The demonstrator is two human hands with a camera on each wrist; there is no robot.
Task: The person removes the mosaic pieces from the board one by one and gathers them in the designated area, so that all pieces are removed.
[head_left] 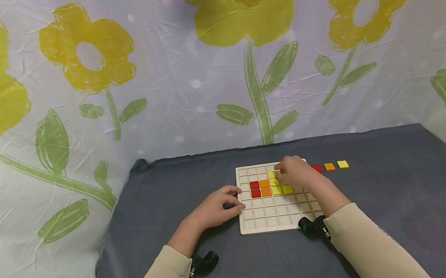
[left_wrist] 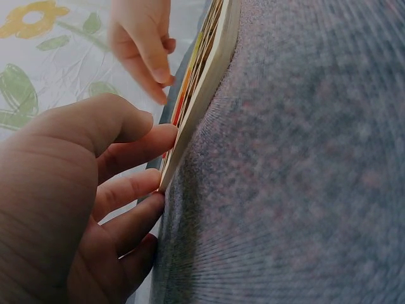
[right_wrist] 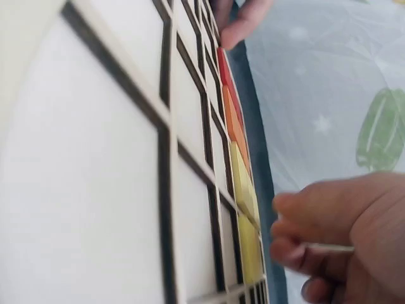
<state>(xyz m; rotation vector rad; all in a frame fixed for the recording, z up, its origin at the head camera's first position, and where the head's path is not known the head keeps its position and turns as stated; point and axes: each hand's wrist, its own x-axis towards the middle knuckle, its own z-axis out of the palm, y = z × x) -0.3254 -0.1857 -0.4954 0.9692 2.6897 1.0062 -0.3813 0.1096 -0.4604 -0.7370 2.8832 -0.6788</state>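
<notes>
Left grip (head_left: 216, 207) bends gently, right grip (head_left: 296, 172) curls loosely.

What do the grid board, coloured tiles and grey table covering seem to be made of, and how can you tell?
Grid board: probably matte wood; pale tan, with dark-sided grid lines.
Coloured tiles: smooth painted wood or plastic, I can't tell which; even colour, crisp edges.
Grey table covering: likely matte fabric; fine, speckled texture in the left wrist view.
</notes>
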